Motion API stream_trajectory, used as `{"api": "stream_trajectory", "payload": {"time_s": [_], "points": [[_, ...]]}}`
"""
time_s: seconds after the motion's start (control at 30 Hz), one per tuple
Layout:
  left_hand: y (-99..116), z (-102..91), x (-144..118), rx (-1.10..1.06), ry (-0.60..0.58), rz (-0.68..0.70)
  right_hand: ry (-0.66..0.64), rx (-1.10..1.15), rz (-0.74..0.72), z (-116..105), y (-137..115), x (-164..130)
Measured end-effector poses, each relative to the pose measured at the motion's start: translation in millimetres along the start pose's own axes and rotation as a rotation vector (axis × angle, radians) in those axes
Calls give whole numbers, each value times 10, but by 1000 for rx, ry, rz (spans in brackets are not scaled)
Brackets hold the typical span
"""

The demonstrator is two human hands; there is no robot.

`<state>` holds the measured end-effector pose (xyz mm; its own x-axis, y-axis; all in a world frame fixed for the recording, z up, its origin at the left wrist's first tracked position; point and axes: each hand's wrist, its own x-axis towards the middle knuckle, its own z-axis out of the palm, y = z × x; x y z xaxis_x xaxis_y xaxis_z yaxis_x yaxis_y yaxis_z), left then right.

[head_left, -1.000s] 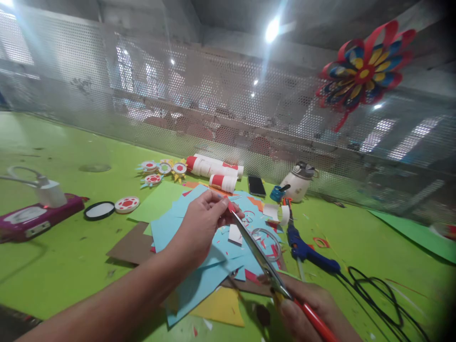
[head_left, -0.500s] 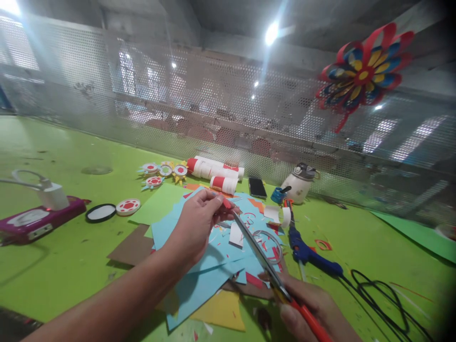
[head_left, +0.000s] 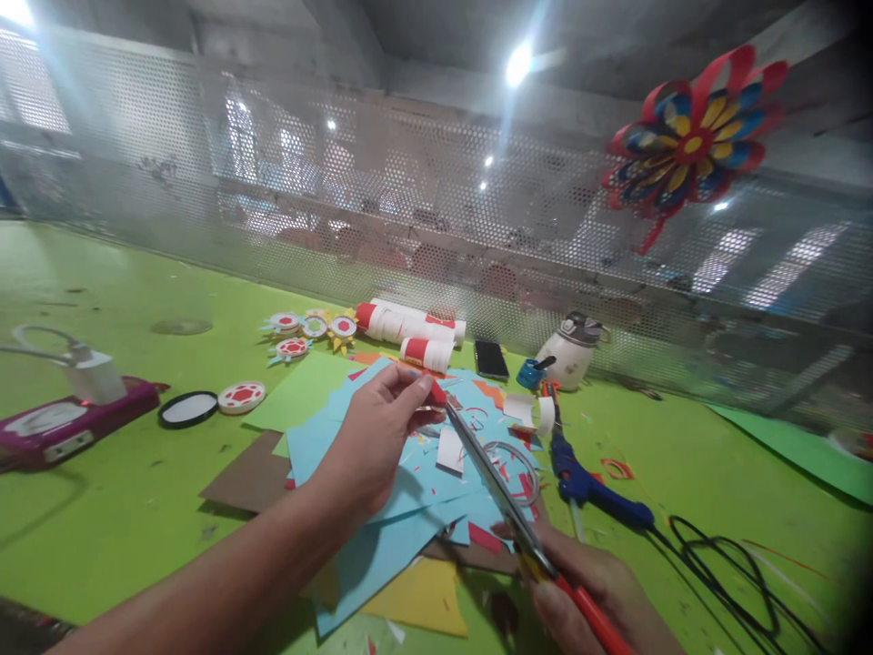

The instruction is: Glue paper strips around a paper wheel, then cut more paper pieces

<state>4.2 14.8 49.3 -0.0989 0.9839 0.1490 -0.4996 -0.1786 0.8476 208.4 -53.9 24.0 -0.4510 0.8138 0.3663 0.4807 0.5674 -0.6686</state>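
Note:
Between the thumb and fingers of my left hand [head_left: 372, 428] is a small piece of red paper [head_left: 435, 391]. My right hand [head_left: 593, 582] grips a pair of scissors [head_left: 501, 496] with red handles, the long blades pointing up and away to the left. Their tips meet the edge of the red piece; whether they are cutting into it I cannot tell. Under both hands lie overlapping light blue sheets [head_left: 372, 564], strewn with red and white scraps. A white paper piece [head_left: 450, 450] and a ring-shaped strip [head_left: 522, 473] rest beside the blades.
To the right lies a blue glue gun [head_left: 600, 500] with a looped black cord [head_left: 729, 573]. Paper cups [head_left: 426, 353], a phone [head_left: 491, 359] and a white jug [head_left: 569, 355] stand farther back. On the left are a purple power strip [head_left: 75, 423] and a round black-rimmed disc [head_left: 189, 409].
The scissor tips and the red paper have shifted slightly, and more of the red piece shows above the blades. Both hands keep their holds; the view has moved a little.

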Motion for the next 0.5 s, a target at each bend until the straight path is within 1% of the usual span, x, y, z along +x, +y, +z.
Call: {"api": "stream_trajectory", "payload": {"time_s": [0.07, 0.17, 0.37, 0.5], "points": [[2, 5, -6, -14, 9, -1, 7, 7, 1, 11, 12, -4], [-3, 13, -12, -26, 18, 4, -19, 13, 14, 18, 20, -3], [-29, 39, -32, -21, -4, -14, -1, -15, 4, 12, 5, 1], [-27, 53, -45, -32, -6, -21, -4, 10, 17, 15, 18, -15]]}}
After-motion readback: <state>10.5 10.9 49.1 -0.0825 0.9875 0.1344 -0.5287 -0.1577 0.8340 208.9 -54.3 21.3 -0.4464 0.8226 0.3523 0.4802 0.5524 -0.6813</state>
